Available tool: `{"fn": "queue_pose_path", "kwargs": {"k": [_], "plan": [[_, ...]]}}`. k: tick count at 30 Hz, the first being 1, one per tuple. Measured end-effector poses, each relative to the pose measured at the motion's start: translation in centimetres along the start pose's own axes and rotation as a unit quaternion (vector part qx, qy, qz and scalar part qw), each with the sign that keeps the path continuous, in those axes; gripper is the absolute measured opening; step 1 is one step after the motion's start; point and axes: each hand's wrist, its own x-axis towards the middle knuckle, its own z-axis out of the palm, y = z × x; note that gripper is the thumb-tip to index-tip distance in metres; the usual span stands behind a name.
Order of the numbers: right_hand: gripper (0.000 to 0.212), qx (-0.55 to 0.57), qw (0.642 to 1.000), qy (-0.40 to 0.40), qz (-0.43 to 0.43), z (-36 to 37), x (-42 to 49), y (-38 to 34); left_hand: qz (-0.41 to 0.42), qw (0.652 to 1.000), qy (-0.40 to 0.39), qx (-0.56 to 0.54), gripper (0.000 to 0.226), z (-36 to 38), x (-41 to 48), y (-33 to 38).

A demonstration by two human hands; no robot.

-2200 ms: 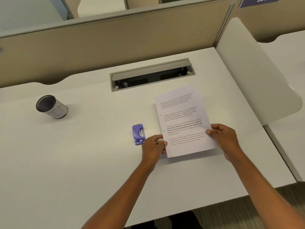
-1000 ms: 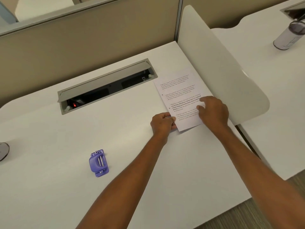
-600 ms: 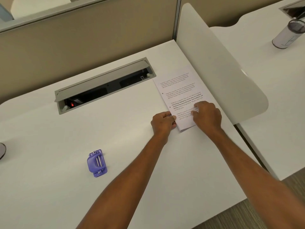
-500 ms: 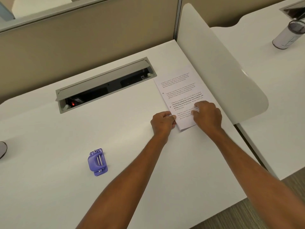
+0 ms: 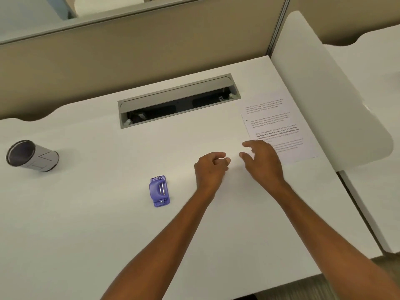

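The printed sheet of paper (image 5: 279, 118) lies flat on the white table (image 5: 86, 224) at the right of the frame, beside a rounded side panel (image 5: 324, 94). The right hand (image 5: 265, 164) is over its lower left corner, grip apart and holding nothing (whether it touches the sheet is unclear). Just left of it, the left hand (image 5: 211, 169) has its grip together, fingers curled on nothing. A purple hole punch (image 5: 159, 190) sits to the lower left of the hands, and a grey cup (image 5: 32, 155) is at the far left.
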Motion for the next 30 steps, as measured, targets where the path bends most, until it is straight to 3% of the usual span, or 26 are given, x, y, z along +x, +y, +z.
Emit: {"fn": "queue_pose_path", "kwargs": {"k": [7, 14, 18, 20, 23, 28, 30], "plan": [[0.028, 0.073, 0.992, -0.092, -0.037, 7.1, -3.5, -7.0, -0.005, 0.996, 0.091, 0.004, 0.013, -9.7, -2.8, -2.8], [0.021, 0.172, 0.968, -0.173, 0.048, 13.3, -7.0, -12.5, -0.023, 0.976, 0.215, 0.023, 0.011, -18.0, -4.0, -6.2], [0.012, 0.187, 0.961, -0.169, 0.111, 15.5, -8.2, -13.7, -0.068, 0.979, 0.193, -0.001, 0.023, -19.9, -4.2, -7.6], [0.014, 0.199, 0.954, -0.174, 0.139, 16.2, -8.5, -14.1, -0.088, 0.981, 0.171, -0.012, 0.019, -20.1, -4.2, -8.0], [0.017, 0.209, 0.949, -0.173, 0.159, 16.8, -8.8, -14.6, -0.085, 0.986, 0.142, -0.013, 0.008, -20.2, -4.1, -8.1], [0.022, 0.219, 0.944, -0.171, 0.18, 17.4, -8.7, -15.0, -0.075, 0.99, 0.12, -0.014, 0.03, -20.4, -3.9, -8.1], [0.022, 0.226, 0.941, -0.169, 0.189, 17.4, -8.6, -15.1, -0.067, 0.991, 0.114, -0.019, 0.019, -20.6, -3.8, -8.1]]}}
